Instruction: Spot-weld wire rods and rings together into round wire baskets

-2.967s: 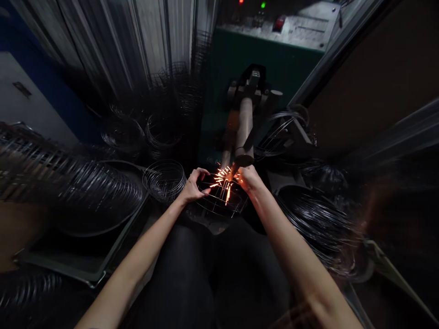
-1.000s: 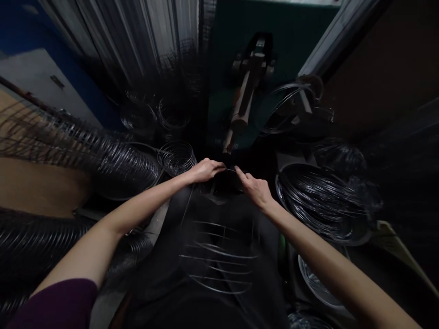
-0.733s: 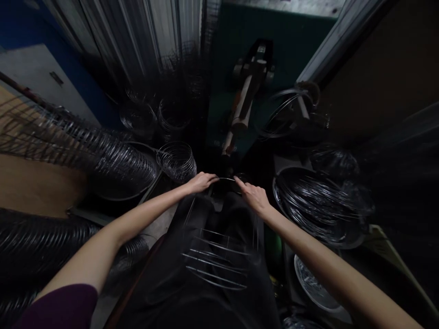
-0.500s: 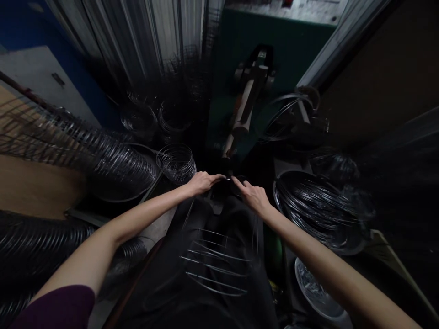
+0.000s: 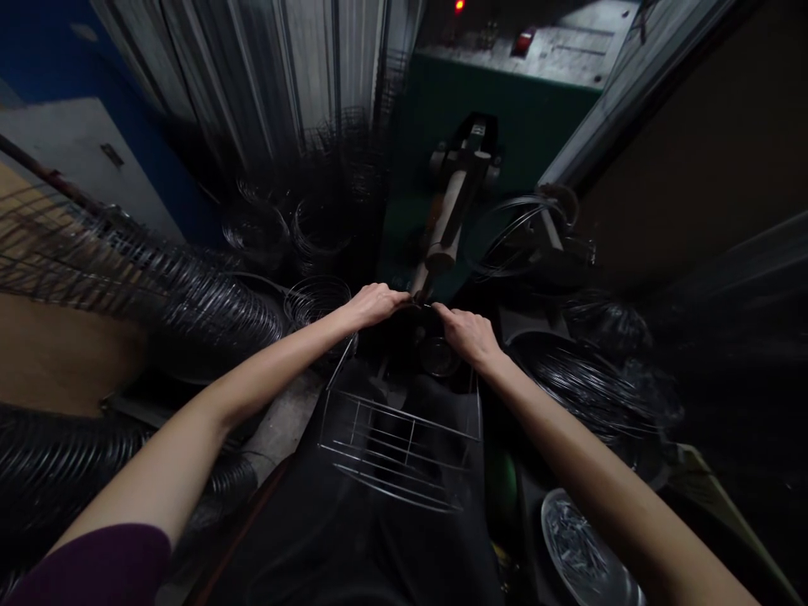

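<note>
Arms stretched forward, the left hand (image 5: 379,304) and right hand (image 5: 470,334) point inward, fingers pinched nearly closed on the far edge of a wire rack (image 5: 411,441), near the rod (image 5: 447,215) and above the lap (image 5: 379,539).

We see a dim room: ribbed metal wall (image 5: 309,67), blue surface (image 5: 63,67) with pale panel (image 5: 82,160) at left, brown surface (image 5: 707,160) right, grey floor (image 5: 284,425) below.

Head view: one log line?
left hand: holding silver wire frame; right hand: same frame; grey cylindrical metal arm: beyond hands; red indicator light: lit
</note>
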Available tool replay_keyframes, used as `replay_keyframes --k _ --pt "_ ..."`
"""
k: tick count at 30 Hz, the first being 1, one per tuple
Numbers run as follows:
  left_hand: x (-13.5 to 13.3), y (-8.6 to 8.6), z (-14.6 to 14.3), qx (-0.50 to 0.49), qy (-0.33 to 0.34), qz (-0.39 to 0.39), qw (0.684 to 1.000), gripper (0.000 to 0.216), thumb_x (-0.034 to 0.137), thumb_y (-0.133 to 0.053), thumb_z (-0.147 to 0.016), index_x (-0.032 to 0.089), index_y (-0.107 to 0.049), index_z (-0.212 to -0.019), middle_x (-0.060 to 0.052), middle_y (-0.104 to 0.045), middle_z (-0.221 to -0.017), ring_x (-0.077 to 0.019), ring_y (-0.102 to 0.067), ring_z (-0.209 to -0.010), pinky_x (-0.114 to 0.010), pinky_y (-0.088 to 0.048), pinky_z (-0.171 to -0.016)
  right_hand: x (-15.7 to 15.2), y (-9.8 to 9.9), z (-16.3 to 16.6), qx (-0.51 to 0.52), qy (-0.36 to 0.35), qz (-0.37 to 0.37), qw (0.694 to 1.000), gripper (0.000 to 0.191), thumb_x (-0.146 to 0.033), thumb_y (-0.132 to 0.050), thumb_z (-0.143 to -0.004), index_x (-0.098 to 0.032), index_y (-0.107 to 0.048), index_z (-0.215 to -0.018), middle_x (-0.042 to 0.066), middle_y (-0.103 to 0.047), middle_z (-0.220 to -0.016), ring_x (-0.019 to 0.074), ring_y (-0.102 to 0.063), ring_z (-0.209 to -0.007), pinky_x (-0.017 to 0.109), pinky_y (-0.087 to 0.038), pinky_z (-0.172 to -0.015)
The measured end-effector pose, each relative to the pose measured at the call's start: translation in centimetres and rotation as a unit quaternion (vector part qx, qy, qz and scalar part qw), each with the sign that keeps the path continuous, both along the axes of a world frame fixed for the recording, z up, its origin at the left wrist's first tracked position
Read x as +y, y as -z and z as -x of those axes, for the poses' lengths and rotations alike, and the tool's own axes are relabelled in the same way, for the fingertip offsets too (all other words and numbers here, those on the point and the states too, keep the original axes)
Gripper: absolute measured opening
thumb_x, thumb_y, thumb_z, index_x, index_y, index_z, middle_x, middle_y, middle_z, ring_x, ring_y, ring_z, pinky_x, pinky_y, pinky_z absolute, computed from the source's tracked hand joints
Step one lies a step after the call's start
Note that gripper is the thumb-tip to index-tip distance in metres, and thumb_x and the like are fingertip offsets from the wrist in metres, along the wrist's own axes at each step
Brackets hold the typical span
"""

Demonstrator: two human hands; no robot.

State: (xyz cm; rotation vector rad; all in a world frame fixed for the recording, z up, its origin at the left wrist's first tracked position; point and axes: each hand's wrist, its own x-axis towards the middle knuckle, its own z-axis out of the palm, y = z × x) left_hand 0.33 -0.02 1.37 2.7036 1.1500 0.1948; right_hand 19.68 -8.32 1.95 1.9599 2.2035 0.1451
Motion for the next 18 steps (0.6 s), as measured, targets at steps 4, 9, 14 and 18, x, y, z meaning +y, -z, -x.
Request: replay_keyframes --k 4,9,14,18 --pt "0.24 0.59 -0.02 0.022 0.007 -0.023 0.999 0.035 0.039 -0.039 -0.092 0.034 -0.057 -0.121 -0.005 -0.065 -0.08 -0.0184 -0.062 -0.073 -0.023 -0.037 -0.061 0.22 -0.09 0.04 0.004 0.0 0.007 1.0 0.045 -0.019 -0.033 -0.091 -0.027 -0.04 -0.135 0.01 -0.066 -0.103 0.0232 -0.065 -0.082 0.03 -0.044 -0.065" --pt "0.27 0.53 0.18 0.035 0.003 -0.034 0.999 0.033 0.035 -0.038 -0.092 0.029 -0.059 -0.117 -0.006 -0.063 -0.074 -0.02 -0.062 -0.07 -0.024 -0.038 -0.061 0.59 -0.14 0.16 0.012 -0.01 0.009 1.0 0.045 -0.016 -0.032 -0.09 -0.027 -0.04 -0.133 0.01 -0.067 -0.101 0.0233 -0.065 -0.084 0.03 -0.045 -0.067" --pt "0.51 0.48 0.22 0.048 0.004 -0.035 0.998 0.033 0.031 -0.039 -0.091 0.028 -0.06 -0.116 -0.006 -0.063 -0.073 -0.02 -0.061 -0.067 -0.024 -0.036 -0.058 0.94 -0.28 0.18 0.016 -0.01 0.02 1.0 0.043 -0.017 -0.032 -0.09 -0.025 -0.041 -0.131 0.011 -0.067 -0.1 0.0243 -0.065 -0.085 0.031 -0.045 -0.068" --pt "0.74 0.49 0.16 0.045 0.0 -0.033 0.998 0.032 0.033 -0.039 -0.091 0.027 -0.061 -0.114 -0.006 -0.064 -0.073 -0.0186 -0.06 -0.066 -0.023 -0.036 -0.058 1.06 -0.43 0.15 0.02 -0.008 0.025 0.999 0.041 -0.017 -0.031 -0.091 -0.026 -0.044 -0.129 0.012 -0.067 -0.098 0.0249 -0.065 -0.085 0.031 -0.045 -0.068"
